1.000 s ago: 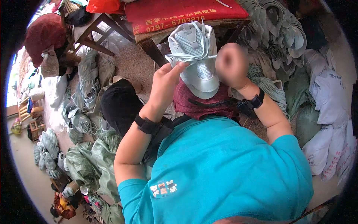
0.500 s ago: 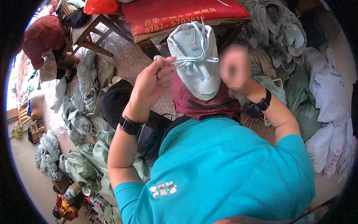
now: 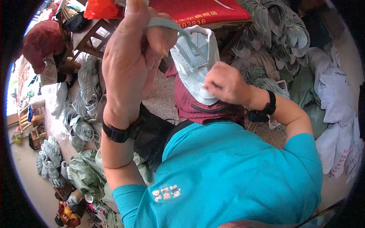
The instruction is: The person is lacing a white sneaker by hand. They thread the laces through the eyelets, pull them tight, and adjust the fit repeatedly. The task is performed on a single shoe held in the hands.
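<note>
Pale grey-white mesh sneaker (image 3: pixel 194 62), just past 12 o'clock in my feed, toe to 6, collar to 12. It sits on a dark red pinstriped cloth (image 3: pixel 186 99) over the lap. I read the step as lacing: the pale grey-green shoelace (image 3: pixel 167 22) rises from the throat toward 11 o'clock, so I'd call this a draw-through. Next move, my judgement, calls for an even pull with the shoe kept steady, so the lace lies flat and untwisted.

Left hand (image 3: pixel 131 59), 11 o'clock, raised near the lens: thumb and fingers seem to pinch the lace; exact contact hidden. Right hand (image 3: pixel 227 83), 1 o'clock, at the shoe's toe end: fingers curled in; can't tell whether they grip shoe or lace.

Materials: open mesh tongue, smooth synthetic side panels, rounded toe, flat woven lace. Sole I can't see. Pinstriped cloth looks soft and creased.

Outward: red printed fabric (image 3: pixel 203 5) over a rough wooden table (image 3: pixel 232 26) at 12 to 1; looped bundles of grey shoe uppers (image 3: pixel 279 32) at 2; bulging white woven sacks (image 3: pixel 334 102) at 3; crinkled grey-green sacks (image 3: pixel 86 173) at 8; thin shiny red plastic bag (image 3: pixel 100 9) at 11. Smooth teal T-shirt (image 3: pixel 235 163) at 5.
</note>
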`<action>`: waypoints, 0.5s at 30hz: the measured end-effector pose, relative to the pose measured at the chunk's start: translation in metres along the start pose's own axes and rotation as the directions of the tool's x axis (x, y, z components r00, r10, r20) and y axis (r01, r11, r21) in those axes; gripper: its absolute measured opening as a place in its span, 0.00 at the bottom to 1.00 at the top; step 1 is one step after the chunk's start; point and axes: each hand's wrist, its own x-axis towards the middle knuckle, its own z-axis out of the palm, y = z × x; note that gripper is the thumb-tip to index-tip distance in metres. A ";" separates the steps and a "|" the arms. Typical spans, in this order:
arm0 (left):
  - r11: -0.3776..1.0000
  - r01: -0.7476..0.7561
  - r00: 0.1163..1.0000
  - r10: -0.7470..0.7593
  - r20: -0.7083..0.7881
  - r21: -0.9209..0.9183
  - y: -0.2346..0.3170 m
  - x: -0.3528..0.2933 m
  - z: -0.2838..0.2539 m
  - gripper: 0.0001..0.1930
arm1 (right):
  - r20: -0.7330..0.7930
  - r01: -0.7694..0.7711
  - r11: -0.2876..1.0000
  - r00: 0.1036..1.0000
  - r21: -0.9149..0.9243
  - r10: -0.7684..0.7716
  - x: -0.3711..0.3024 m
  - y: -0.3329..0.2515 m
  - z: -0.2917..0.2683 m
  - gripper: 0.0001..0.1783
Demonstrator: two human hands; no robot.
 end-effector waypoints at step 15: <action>0.994 -0.105 0.966 0.101 -0.237 -0.007 -0.007 -0.028 -0.021 0.22 | 0.065 -0.268 0.957 0.959 -0.110 0.276 0.066 0.016 -0.035 0.08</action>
